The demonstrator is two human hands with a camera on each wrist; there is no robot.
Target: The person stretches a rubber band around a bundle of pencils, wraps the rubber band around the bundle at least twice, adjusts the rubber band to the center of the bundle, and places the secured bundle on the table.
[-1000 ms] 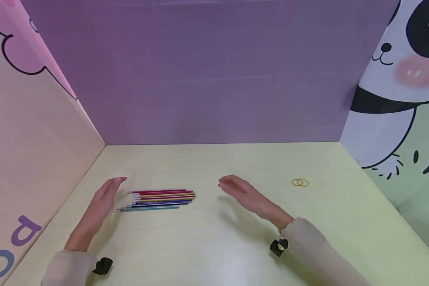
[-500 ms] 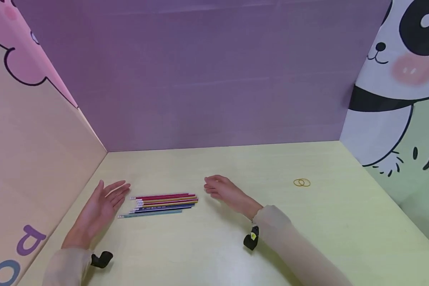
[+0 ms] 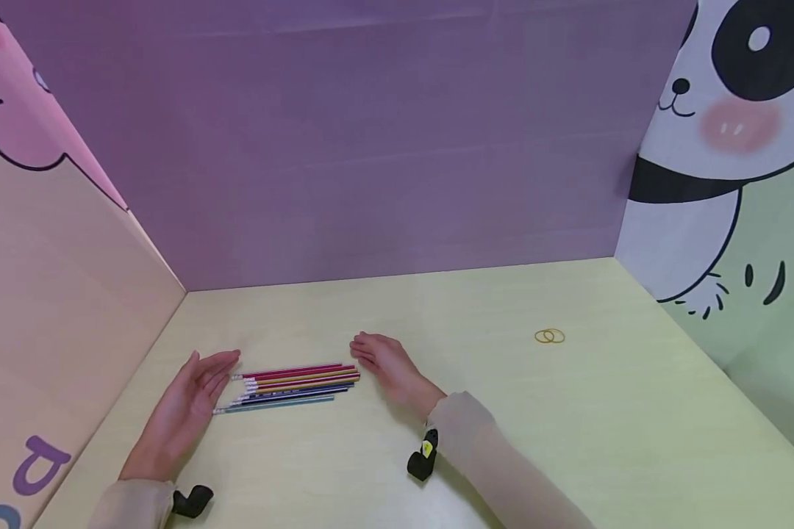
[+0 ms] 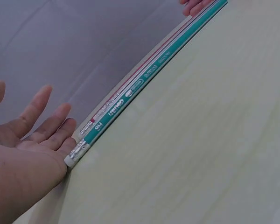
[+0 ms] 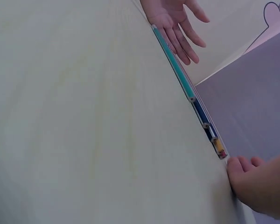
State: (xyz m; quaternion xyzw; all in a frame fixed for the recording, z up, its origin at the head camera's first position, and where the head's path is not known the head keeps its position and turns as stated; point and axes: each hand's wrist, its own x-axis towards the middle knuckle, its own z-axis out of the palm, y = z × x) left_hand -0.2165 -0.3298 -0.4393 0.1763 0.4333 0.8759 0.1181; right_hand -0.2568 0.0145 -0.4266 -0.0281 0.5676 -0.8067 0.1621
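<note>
Several pencils [image 3: 298, 383] lie side by side on the table, in red, yellow, dark blue and teal, their eraser ends to the left and uneven. My left hand [image 3: 184, 411] stands on edge at the eraser ends, palm toward them, fingers extended. In the left wrist view the teal pencil [image 4: 130, 91] has its white eraser right at the heel of that hand. At the opposite ends is my right hand [image 3: 393, 371], fingers slightly bent and holding nothing. The right wrist view shows its fingertips [image 5: 234, 164] close beside the ends of the red and yellow pencils.
Two yellow rubber bands [image 3: 549, 336] overlap on the table [image 3: 569, 433] at the right. A purple panel [image 3: 397, 147] closes off the back. Side panels with cartoon prints, including a panda [image 3: 734, 132], stand left and right.
My right hand has moved left to the pencils' ends. My left hand has turned its palm toward the erasers and come up close to them. The pencils keep their arrangement.
</note>
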